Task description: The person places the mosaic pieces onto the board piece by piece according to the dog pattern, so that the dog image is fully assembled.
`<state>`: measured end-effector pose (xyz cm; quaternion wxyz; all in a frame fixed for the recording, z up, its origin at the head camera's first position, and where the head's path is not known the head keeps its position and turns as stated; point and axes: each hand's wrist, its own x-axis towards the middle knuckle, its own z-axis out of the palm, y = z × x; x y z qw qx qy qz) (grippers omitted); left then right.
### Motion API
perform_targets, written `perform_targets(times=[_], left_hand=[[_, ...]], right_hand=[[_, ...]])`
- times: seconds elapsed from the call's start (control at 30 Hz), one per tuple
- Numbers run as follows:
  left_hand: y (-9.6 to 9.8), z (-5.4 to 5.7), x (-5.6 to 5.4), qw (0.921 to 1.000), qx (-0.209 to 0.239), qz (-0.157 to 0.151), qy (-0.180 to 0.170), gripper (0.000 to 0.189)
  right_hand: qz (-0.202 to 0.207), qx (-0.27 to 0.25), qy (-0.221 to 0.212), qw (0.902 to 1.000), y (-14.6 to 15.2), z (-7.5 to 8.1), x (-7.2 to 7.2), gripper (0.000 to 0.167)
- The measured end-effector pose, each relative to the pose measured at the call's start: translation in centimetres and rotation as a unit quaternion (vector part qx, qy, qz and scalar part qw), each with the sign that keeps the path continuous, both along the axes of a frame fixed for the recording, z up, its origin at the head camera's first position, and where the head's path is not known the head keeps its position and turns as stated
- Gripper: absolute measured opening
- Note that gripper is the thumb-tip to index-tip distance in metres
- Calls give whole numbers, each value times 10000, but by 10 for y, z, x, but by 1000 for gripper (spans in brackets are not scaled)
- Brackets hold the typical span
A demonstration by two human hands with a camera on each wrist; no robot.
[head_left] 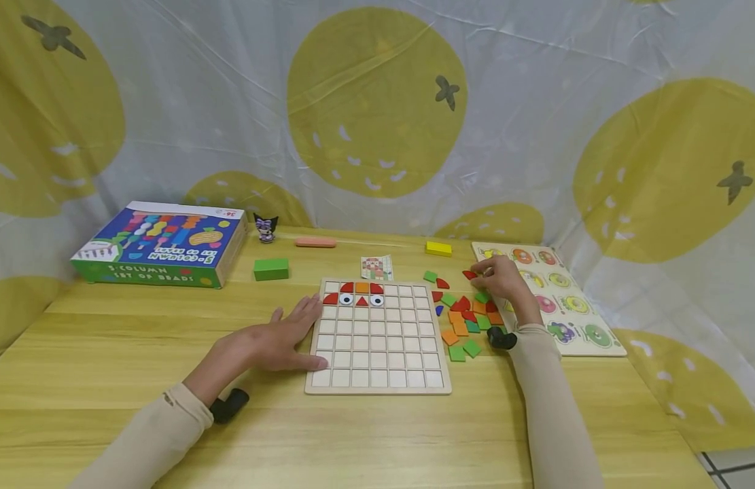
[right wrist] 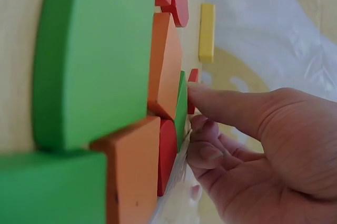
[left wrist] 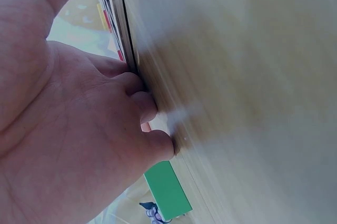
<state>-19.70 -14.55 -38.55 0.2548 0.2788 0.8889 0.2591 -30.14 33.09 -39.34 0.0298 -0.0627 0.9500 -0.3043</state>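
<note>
A square wooden grid board [head_left: 378,343] lies on the table. In its top rows sit red pieces, an orange square [head_left: 361,288] and two eye pieces [head_left: 346,299]. My left hand [head_left: 273,345] rests at the board's left edge, fingers spread, with the thumb over its lower left corner. In the left wrist view, the fingertips [left wrist: 160,145] are down on the table beside the board. To the right, my right hand [head_left: 505,282] pinches a red quarter-circle piece [head_left: 469,274] at the far side of the loose pieces. Its thumb overlaps the red piece [right wrist: 193,100] in the right wrist view.
Loose green, orange, red and blue pieces [head_left: 459,327] lie right of the board. Beyond them is a fruit puzzle board [head_left: 597,316]. A pattern card [head_left: 377,267], yellow block [head_left: 438,249], green block [head_left: 271,269], pink stick [head_left: 315,242], figurine [head_left: 266,228] and bead-set box [head_left: 163,244] stand behind.
</note>
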Motion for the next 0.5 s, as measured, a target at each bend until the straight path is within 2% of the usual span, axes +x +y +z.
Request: perform_targets(times=[0.27,0.3,0.33,0.43,0.5], left_hand=[[-1,1,2,10000,-12,19,-34,120],[-2,-3,0,10000,0,-3,-11,120],[-2,-1,0,10000,-10,6,-27,121],[-2,-7,-2,10000,37,0,-23,122],[-3,-15,-6,10000,26,-14,3,123]], right_hand=[[-95,-174,-159,9997,-2,-1,0,20],[-76,-168,-151,9997,-2,0,1,20],[-62,-170,-139,9997,-2,0,1,21],[25,-155,-106,9998,-4,0,1,24],[64,-148,-65,9998,-6,0,1,24]])
